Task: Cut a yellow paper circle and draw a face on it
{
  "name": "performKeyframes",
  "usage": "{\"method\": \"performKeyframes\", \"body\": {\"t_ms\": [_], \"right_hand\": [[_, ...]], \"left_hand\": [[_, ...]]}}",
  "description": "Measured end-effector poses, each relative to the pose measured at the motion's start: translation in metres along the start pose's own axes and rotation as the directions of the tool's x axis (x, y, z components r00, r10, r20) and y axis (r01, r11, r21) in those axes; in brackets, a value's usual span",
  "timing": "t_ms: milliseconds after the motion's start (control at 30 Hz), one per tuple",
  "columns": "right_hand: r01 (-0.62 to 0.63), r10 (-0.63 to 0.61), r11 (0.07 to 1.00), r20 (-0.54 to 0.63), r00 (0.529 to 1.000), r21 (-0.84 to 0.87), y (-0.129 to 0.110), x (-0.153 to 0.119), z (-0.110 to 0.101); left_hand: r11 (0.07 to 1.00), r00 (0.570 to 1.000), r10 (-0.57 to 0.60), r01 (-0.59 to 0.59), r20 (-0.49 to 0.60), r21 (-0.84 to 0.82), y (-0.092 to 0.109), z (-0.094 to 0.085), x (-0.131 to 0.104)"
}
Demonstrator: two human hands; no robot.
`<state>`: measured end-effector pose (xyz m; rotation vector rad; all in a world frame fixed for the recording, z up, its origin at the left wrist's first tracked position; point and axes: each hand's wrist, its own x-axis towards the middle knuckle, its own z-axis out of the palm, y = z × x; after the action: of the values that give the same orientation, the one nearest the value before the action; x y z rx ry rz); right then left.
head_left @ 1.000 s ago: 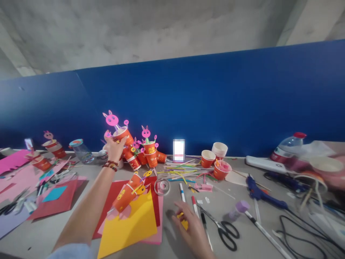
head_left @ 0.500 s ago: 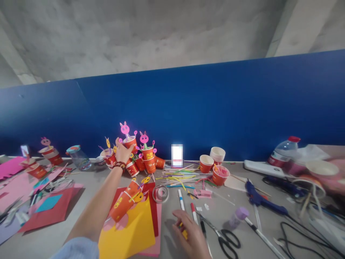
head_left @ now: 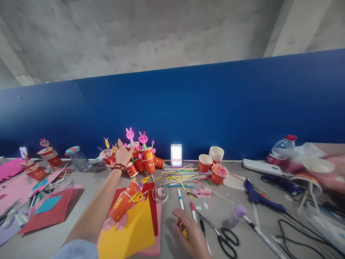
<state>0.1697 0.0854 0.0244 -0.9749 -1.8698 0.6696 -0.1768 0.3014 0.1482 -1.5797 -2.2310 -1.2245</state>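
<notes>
My left hand (head_left: 124,154) reaches to the group of red paper cups at the back. Its fingers are spread beside a cup with a pink rabbit face (head_left: 130,134) standing out of it. To the right is a stack of red cups (head_left: 148,162) with another pink rabbit face (head_left: 143,137). Left of the hand sits a red cup (head_left: 109,158) with yellow faces. My right hand (head_left: 191,232) rests low in the middle, fingers curled around a small yellow piece (head_left: 184,232), mostly hidden. Between my arms a red cup with yellow faces (head_left: 124,203) lies on yellow paper (head_left: 129,233).
Tape (head_left: 161,193), coloured sticks (head_left: 178,176) and markers (head_left: 180,198) lie mid-table. To the right are black-handled scissors (head_left: 226,239), a glue stick (head_left: 237,215), a blue glue gun (head_left: 260,199) and cords. A lidded jar (head_left: 78,158) stands left; a blue partition (head_left: 172,104) runs behind.
The cup with the pink rabbit has come down and a little right among the other cups. My left hand's fingers have come away from it. My right hand stays in place.
</notes>
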Motion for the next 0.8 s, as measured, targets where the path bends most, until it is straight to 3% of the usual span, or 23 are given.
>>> {"method": "performKeyframes", "body": {"t_ms": [300, 467, 667, 800], "right_hand": [[-0.016, 0.016, 1.0, 0.017, 1.0, -0.019, 0.001, -0.001, 0.0], [-0.01, 0.01, 0.999, -0.006, 1.0, -0.034, 0.0, -0.001, -0.002], [-0.034, 0.035, 0.999, 0.043, 0.998, -0.029, -0.002, -0.002, -0.004], [-0.036, 0.036, 0.999, 0.059, 0.998, -0.014, -0.006, -0.001, -0.004]], "left_hand": [[0.995, 0.995, 0.092, -0.094, -0.037, -0.035, 0.0, -0.003, -0.005], [0.981, 0.985, 0.162, -0.167, -0.059, -0.095, -0.003, -0.016, -0.014], [0.976, 0.986, 0.157, -0.165, -0.062, -0.142, -0.028, -0.045, -0.056], [0.984, 0.993, 0.107, -0.099, 0.05, -0.149, -0.054, -0.062, -0.097]]}}
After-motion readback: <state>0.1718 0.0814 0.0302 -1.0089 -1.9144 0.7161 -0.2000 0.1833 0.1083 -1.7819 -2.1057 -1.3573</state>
